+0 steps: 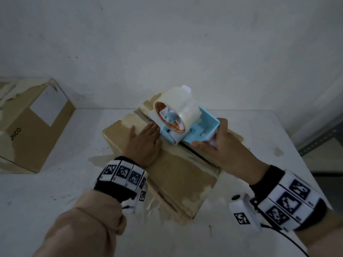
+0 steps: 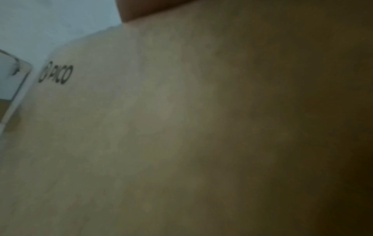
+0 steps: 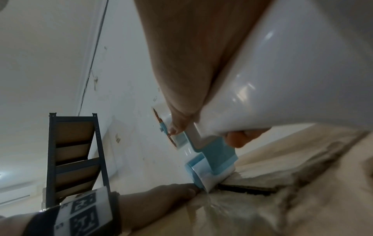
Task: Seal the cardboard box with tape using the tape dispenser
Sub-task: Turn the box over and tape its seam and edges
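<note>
A worn brown cardboard box [image 1: 178,175] lies on the white table, its top flaps shut with a dark seam [image 1: 196,154] running down the middle. My left hand [image 1: 143,141] lies flat on the left flap, fingers straight. My right hand [image 1: 213,140] grips the white handle of a blue tape dispenser [image 1: 187,125] loaded with a clear tape roll [image 1: 176,108]. The dispenser's roller end [image 3: 210,180] touches the box top at the seam, right beside my left hand [image 3: 161,202]. The left wrist view is filled by the blurred box top [image 2: 181,127].
A second, larger cardboard box [image 1: 35,125] with a white label stands at the table's left. A dark metal shelf rack [image 3: 74,156] stands by the wall. The table's right edge [image 1: 289,138] is close to the box. Torn tape scraps lie around the box.
</note>
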Demonstrator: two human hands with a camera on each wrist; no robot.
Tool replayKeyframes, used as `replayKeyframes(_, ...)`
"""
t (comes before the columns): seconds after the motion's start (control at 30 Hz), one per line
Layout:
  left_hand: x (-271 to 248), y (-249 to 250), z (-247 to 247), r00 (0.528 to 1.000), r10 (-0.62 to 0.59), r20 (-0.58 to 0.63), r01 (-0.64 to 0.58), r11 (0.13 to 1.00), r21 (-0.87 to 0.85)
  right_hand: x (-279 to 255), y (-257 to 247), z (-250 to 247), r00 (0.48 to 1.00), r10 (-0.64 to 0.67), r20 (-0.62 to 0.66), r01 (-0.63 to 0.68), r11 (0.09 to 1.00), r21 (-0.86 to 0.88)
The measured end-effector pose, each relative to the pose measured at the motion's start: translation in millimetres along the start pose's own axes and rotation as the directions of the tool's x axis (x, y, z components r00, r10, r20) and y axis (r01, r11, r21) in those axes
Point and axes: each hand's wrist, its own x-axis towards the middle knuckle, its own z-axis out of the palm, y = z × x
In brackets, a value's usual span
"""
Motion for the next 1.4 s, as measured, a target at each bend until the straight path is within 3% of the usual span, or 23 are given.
replayKeyframes(0.2, 3.0, -0.4, 3.4, 1.0, -0.019, -0.024, 0.019, 1.0, 0.023, 1.4, -2.3, 6.4, 1.0, 0.017, 0.009, -0.016, 0.992, -0.121)
replayKeyframes(0.33, 0.9, -0.3, 1.8, 0.999, -0.038, -0.014, 0.038, 0.999, -0.004, -20.3, 5.9, -6.1, 0.999, 0.033, -0.002, -0.033, 0.997, -0.076)
replayKeyframes(0.53, 1.4, 0.6, -1.6, 0.997, -0.07, 0.014, 0.07, 0.998, 0.009, -100.8, 43.4, -43.4, 0.985, 0.129, -0.114, -0.129, 0.992, 0.007)
replayKeyframes(0.67, -4.0, 13.8, -8.6, 0.995, -0.085, 0.056, 0.084, 0.996, 0.031, -110.2, 50.6, -39.6, 0.981, 0.154, -0.119, -0.15, 0.988, 0.039)
replayKeyframes(0.77, -31.6, 50.3, -3.1, 0.991, 0.023, 0.131, -0.041, 0.989, 0.14, -106.1, 54.6, -38.3, 0.984, 0.147, -0.101, -0.147, 0.989, 0.008)
replayKeyframes(0.83, -59.9, 76.4, 7.6, 0.981, 0.161, 0.109, -0.175, 0.974, 0.144, -105.1, 57.7, -38.8, 0.985, 0.138, -0.099, -0.138, 0.99, 0.007)
replayKeyframes(0.97, -88.9, 99.6, 26.2, 0.944, 0.315, 0.095, -0.321, 0.946, 0.053, -105.3, 61.6, -37.6, 0.985, 0.127, -0.119, -0.123, 0.992, 0.04)
replayKeyframes(1.13, -74.7, 95.9, 21.2, 0.979, 0.193, 0.073, -0.197, 0.978, 0.064, -94.5, 57.6, -36.1, 0.987, 0.104, -0.123, -0.094, 0.992, 0.087)
replayKeyframes(1.4, -25.3, 57.6, 3.7, 0.985, 0.166, 0.037, -0.169, 0.982, 0.083, -50.4, 48.9, -20.6, 0.989, 0.04, -0.146, -0.028, 0.996, 0.089)
